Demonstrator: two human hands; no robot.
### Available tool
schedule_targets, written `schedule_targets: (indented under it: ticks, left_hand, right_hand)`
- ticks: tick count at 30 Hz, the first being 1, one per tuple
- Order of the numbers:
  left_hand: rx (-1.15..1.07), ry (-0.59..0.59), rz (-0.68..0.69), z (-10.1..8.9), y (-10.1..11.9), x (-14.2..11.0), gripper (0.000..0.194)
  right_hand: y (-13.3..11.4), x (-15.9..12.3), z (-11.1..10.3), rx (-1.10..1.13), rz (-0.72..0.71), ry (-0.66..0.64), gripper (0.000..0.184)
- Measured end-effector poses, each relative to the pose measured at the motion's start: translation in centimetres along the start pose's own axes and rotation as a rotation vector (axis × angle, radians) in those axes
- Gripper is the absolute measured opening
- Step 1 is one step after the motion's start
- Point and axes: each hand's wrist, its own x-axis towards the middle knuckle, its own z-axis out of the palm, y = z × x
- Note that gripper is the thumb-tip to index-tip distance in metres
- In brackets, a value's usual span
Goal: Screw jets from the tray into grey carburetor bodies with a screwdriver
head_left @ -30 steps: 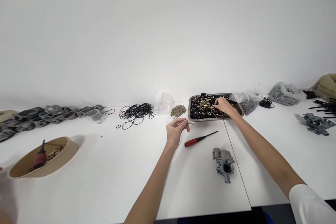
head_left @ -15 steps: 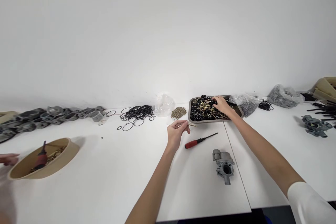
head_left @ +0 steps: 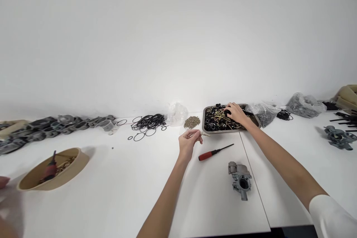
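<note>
My left hand (head_left: 189, 144) is closed in a pinch on a thin brass-coloured pin (head_left: 205, 134), held just in front of the metal tray (head_left: 223, 131). Curled fingers of my right hand (head_left: 235, 113) reach into that tray, among small black parts and brass-coloured pieces; what they grip is partly hidden. Below the tray lies a screwdriver (head_left: 209, 154) with a red and black handle, its shaft pointing right. A grey metal carburetor (head_left: 241, 181) rests on the white table nearer to me, apart from both hands.
Left of the tray are a small brass pile (head_left: 192, 122), a plastic bag (head_left: 177, 114) and black rubber rings (head_left: 150, 123). A beige bowl (head_left: 67, 176) holds another screwdriver (head_left: 50, 169), beside another person's hand (head_left: 3, 182). Grey castings (head_left: 52, 126) line the wall. Another carburetor (head_left: 339, 137) lies right.
The view has shifted slightly, so the table's things appear a little further right and lower. My hands stay at nearly the same places. The other person's hand has drawn back leftward from the bowl.
</note>
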Motion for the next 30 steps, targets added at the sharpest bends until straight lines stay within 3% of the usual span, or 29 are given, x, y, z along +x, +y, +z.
schedule_targets:
  ticks: [4,10,16,21,25,30]
  left_hand:
    - [0.003,-0.007,0.010,0.0,0.1,0.0,0.041]
    - [0.007,-0.011,0.016,0.1,0.2,0.0,0.039]
    - [0.057,-0.036,0.200,2.0,1.5,-2.0,0.027]
    - [0.111,-0.217,0.451,4.9,3.0,-4.9,0.015]
    - [0.248,-0.349,0.575,5.7,3.5,-6.5,0.012]
    - [0.484,-0.440,0.694,5.3,3.4,-7.9,0.019]
  right_hand:
    - [-0.5,-0.5,-0.7,0.099,0.050,0.073,0.017]
    - [-2.7,-2.8,-3.1,0.291,0.152,0.124,0.028]
    - [-7.9,-7.8,-6.1,0.494,0.116,-0.093,0.028]
    - [-12.3,-11.1,-8.6,0.540,0.090,-0.260,0.033]
    - [-13.9,-12.2,-10.0,0.583,0.061,-0.307,0.028]
    - [-14.5,-13.1,-10.8,0.662,0.031,-0.381,0.011]
